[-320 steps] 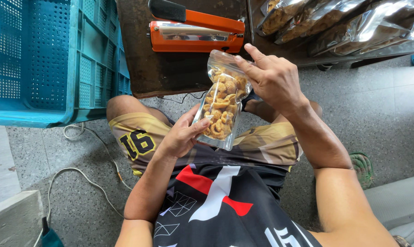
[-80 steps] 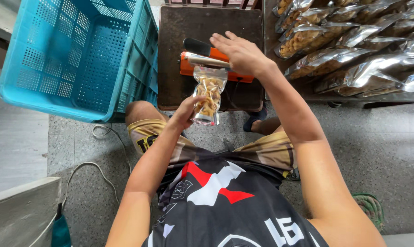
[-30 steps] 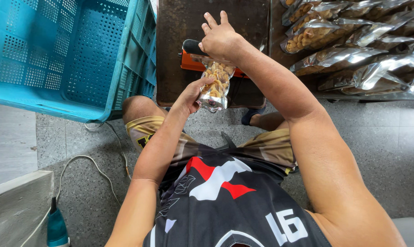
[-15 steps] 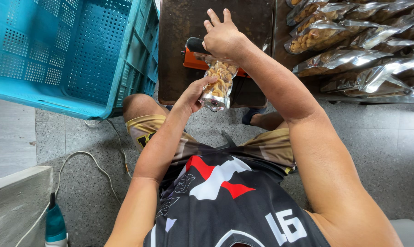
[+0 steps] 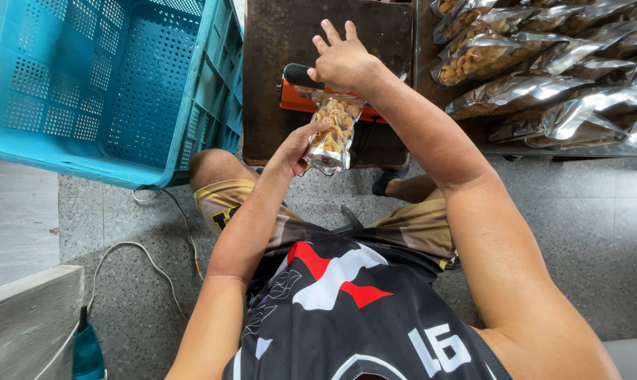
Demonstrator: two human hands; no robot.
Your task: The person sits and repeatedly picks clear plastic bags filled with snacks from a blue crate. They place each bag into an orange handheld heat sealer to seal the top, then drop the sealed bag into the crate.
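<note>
Head camera looks down on a seated person at a dark low table (image 5: 276,84), a big blue perforated crate (image 5: 107,84) leaning at its left edge and a heap of filled silvery snack bags (image 5: 544,77) lying to the right. Compared with half a second earlier, little differs: the view has shifted slightly and both hands stay at the same work. The right hand (image 5: 343,63) presses palm-down, fingers spread, on the black-handled arm of the orange heat sealer (image 5: 297,98), covering most of the machine. The left hand (image 5: 294,151) grips the lower side of a clear pouch of golden snacks (image 5: 332,134), which hangs upright off the table's front edge with its top tucked under the sealer's arm. A white cable (image 5: 156,253) trails over the speckled floor at the left.
</note>
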